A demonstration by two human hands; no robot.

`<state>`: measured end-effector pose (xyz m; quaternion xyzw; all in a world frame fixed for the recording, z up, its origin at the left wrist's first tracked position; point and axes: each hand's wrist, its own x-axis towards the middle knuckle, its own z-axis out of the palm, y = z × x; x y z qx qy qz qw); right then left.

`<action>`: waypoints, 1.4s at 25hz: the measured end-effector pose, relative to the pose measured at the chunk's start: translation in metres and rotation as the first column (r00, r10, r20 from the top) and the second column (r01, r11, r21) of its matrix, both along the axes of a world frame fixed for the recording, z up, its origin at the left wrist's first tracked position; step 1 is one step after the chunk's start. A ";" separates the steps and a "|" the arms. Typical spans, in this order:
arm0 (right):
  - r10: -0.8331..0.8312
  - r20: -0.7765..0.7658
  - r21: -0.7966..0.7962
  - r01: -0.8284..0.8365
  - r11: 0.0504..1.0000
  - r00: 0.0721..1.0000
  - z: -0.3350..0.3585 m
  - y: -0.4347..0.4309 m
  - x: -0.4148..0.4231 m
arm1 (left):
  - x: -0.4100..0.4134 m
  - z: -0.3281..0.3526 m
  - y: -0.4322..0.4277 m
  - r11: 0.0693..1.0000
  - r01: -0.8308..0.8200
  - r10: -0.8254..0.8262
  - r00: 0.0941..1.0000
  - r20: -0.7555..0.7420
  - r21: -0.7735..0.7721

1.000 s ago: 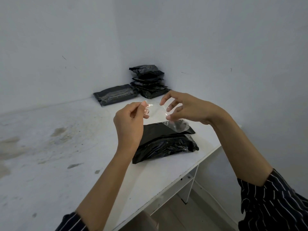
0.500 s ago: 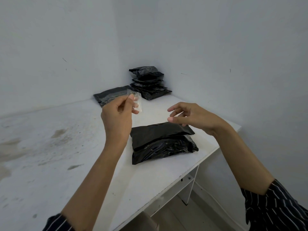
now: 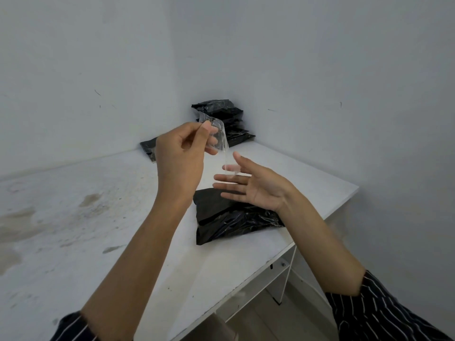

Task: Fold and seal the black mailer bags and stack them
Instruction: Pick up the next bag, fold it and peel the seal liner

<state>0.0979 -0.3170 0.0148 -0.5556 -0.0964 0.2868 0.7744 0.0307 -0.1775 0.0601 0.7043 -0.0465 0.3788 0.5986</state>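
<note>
A folded black mailer bag (image 3: pixel 229 221) lies on the white table (image 3: pixel 73 242) near its right edge. My left hand (image 3: pixel 182 153) is raised above it and pinches a clear plastic strip (image 3: pixel 219 137) between thumb and fingers. The strip hangs down toward my right hand (image 3: pixel 251 187), which hovers palm-up with straight fingers over the bag; the strip's lower end lies at its fingers. A stack of sealed black bags (image 3: pixel 225 121) stands in the far corner. Another flat dark bag (image 3: pixel 147 146) lies left of the stack, partly hidden by my left hand.
Grey walls close the table at the back and right. The table's left part is stained. Its front-right edge drops to a floor and a white shelf frame (image 3: pixel 280 271) below.
My left hand has lifted the clear strip up and away from the bag. My right hand let go of it, turned palm-up and spread its fingers.
</note>
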 end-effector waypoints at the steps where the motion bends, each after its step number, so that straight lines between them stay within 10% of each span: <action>1: -0.024 0.008 0.013 0.024 1.000 1.000 0.000 0.003 -0.001 | 0.000 0.000 0.000 1.000 0.001 -0.001 1.000 -0.002 0.000; 16: -0.249 0.250 -0.246 0.310 0.918 0.936 0.010 -0.046 0.008 | 0.006 -0.031 0.003 0.990 -0.134 0.123 0.977 -0.173 -0.050; 35: -0.060 0.387 -0.582 0.294 0.759 0.920 -0.014 -0.074 0.012 | 0.002 -0.097 -0.006 0.994 -0.104 0.110 0.895 -0.433 0.038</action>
